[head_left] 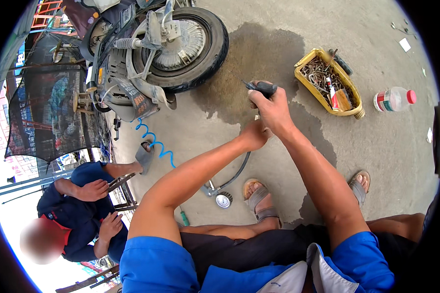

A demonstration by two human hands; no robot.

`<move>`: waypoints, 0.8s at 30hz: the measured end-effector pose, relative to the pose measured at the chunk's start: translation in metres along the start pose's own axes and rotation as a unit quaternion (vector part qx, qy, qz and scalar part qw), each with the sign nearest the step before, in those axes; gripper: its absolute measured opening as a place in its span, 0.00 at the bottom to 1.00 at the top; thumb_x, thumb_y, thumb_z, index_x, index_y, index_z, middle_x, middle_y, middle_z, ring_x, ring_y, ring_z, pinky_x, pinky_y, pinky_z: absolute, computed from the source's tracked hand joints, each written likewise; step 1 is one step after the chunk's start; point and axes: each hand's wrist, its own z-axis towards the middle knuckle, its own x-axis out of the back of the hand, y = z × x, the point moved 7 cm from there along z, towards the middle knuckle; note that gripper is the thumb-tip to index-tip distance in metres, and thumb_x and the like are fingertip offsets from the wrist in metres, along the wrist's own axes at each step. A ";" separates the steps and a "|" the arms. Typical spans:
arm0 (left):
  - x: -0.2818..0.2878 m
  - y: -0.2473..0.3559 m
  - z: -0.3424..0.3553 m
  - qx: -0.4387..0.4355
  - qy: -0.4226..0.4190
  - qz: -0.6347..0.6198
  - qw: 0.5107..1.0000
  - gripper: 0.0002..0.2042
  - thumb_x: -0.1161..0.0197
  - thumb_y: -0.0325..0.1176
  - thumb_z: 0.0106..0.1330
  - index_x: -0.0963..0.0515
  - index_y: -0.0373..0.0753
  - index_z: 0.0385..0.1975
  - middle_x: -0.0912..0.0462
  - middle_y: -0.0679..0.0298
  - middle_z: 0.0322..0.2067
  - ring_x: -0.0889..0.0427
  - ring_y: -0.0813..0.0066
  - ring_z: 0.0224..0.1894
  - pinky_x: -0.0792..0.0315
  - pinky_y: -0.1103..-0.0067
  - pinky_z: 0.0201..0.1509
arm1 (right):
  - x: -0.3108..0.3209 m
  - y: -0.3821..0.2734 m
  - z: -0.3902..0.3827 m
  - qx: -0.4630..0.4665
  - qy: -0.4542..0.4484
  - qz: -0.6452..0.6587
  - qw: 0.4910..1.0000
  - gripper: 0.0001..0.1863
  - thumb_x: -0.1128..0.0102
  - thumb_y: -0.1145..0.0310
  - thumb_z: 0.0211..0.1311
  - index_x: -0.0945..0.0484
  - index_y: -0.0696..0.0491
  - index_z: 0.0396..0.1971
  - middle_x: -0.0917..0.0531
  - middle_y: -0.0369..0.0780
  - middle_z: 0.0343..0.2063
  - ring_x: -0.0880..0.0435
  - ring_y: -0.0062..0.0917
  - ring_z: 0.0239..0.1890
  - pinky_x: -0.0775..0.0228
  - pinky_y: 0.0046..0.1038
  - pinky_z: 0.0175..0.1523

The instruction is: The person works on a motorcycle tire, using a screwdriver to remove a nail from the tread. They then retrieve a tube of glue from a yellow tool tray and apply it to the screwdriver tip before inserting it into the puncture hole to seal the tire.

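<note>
My right hand [274, 111] is wrapped round a black-handled hand tool [265, 88] with a thin dark tip pointing up and left; its exact kind is unclear. Just below, my left hand [255, 135] has its fingers closed, with a small pale piece [257, 117] showing beside them. What that hand holds is hidden. A black hose [243, 167] runs from a round tyre pressure gauge [223, 199] on the ground up toward my left hand. Beyond my hands, at the upper left, an electric scooter lies on its side, its wheel and dark tyre [217, 53] facing me.
A yellow cut-open jug [351, 113] holds bolts and a glue tube. Right of it lies a clear bottle [397, 99] with a red cap. A coiled blue air hose [154, 143] and a green-handled tool [184, 219] are at left. Another person [78, 215] sits at lower left. Wet ground [278, 44] spreads beside the tyre.
</note>
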 end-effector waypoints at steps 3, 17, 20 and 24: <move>0.016 -0.004 -0.003 0.006 0.023 0.004 1.000 0.08 0.46 0.25 0.64 0.22 0.27 0.35 0.17 0.48 0.29 0.16 0.58 0.33 0.25 0.66 0.38 | -0.009 0.014 0.001 -0.001 0.005 0.002 1.000 0.08 0.39 0.70 0.59 0.21 0.61 0.30 0.25 0.30 0.21 0.30 0.14 0.26 0.35 0.23 0.32; 0.183 -0.066 -0.003 0.153 0.321 -0.524 0.774 0.30 0.36 0.38 0.62 0.36 0.27 0.59 0.31 0.43 0.56 0.28 0.51 0.60 0.32 0.54 0.67 | -0.058 0.072 0.001 -0.054 0.017 -0.026 0.998 0.20 0.33 0.69 0.59 0.20 0.61 0.49 0.19 0.34 0.29 0.25 0.17 0.31 0.28 0.25 0.39; 0.188 -0.069 0.002 0.150 0.338 -0.536 0.759 0.38 0.32 0.52 0.64 0.40 0.31 0.63 0.34 0.42 0.60 0.29 0.51 0.62 0.35 0.52 0.69 | -0.062 0.075 0.004 -0.053 0.021 -0.034 0.998 0.20 0.33 0.68 0.59 0.20 0.61 0.49 0.19 0.35 0.29 0.25 0.18 0.31 0.28 0.26 0.39; 0.193 -0.072 0.009 0.145 0.345 -0.547 0.749 0.38 0.34 0.54 0.66 0.39 0.33 0.64 0.35 0.42 0.62 0.31 0.51 0.64 0.35 0.53 0.70 | -0.064 0.081 0.007 -0.042 0.025 -0.031 0.998 0.19 0.33 0.68 0.59 0.20 0.61 0.48 0.19 0.36 0.28 0.25 0.19 0.31 0.28 0.27 0.40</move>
